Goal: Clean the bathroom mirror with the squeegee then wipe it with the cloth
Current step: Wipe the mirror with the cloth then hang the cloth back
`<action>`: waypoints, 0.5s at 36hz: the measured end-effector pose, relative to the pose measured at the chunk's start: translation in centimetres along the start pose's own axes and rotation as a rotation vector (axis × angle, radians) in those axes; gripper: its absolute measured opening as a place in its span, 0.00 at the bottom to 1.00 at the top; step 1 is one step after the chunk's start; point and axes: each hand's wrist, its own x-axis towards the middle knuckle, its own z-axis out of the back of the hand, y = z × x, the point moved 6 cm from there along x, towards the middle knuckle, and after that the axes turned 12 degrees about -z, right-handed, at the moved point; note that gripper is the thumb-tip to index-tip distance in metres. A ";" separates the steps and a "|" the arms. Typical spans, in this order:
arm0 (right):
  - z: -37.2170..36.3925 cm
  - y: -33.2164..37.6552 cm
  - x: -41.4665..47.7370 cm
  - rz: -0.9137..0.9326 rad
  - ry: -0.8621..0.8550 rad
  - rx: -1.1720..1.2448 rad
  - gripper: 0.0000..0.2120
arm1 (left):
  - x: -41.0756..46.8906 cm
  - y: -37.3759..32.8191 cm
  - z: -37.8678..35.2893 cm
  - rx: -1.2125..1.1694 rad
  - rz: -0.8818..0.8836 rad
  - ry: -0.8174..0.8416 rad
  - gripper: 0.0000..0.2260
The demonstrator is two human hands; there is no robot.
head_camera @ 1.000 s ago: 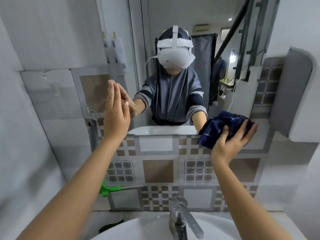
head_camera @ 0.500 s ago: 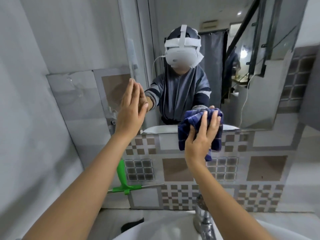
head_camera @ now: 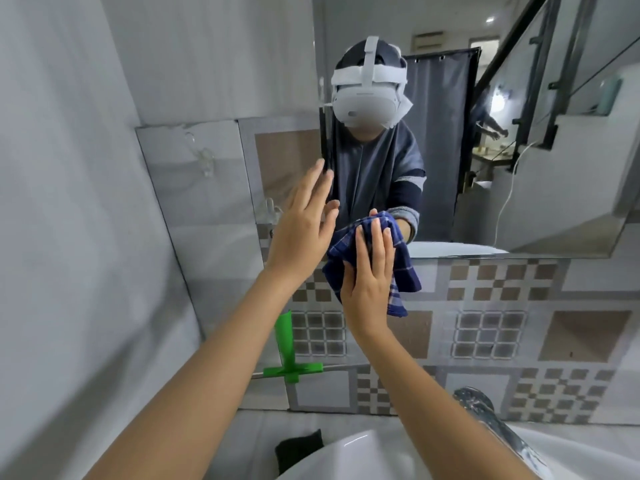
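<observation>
The green squeegee (head_camera: pixel 285 344) leans against the tiled wall (head_camera: pixel 485 282), below your left hand (head_camera: pixel 304 223). That hand is raised flat, fingers straight and holding nothing, fingertips at the mirror's (head_camera: pixel 519 202) left edge. Your right hand (head_camera: pixel 369 271) presses the blue checked cloth (head_camera: pixel 403 271) with straight fingers against the mirror's lower edge.

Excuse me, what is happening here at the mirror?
A person is wiping the bathroom mirror. The right hand presses a blue checked cloth flat against the glass near its lower left corner. The left hand is held open and flat at the mirror's left edge. The green squeegee leans untouched against the tiled wall below.
</observation>
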 end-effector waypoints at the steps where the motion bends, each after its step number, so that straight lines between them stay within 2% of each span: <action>1: 0.0 0.0 0.0 0.007 0.004 0.003 0.22 | -0.7 0.0 0.2 -0.021 0.029 -0.029 0.19; 4: 0.2 -0.1 0.1 0.017 0.026 0.020 0.21 | -2.8 -0.3 -0.1 -0.187 0.116 -0.040 0.12; 8: 0.5 -0.1 0.2 0.014 0.048 0.052 0.19 | -4.5 -1.0 -1.6 -0.433 0.182 0.052 0.12; 13: 0.9 0.0 0.3 0.014 0.096 0.086 0.20 | -5.0 -1.1 -2.3 -0.478 0.246 0.123 0.13; 18: 1.5 -0.3 0.5 0.023 0.186 0.107 0.26 | -4.7 -0.7 -2.7 -0.487 0.320 0.154 0.09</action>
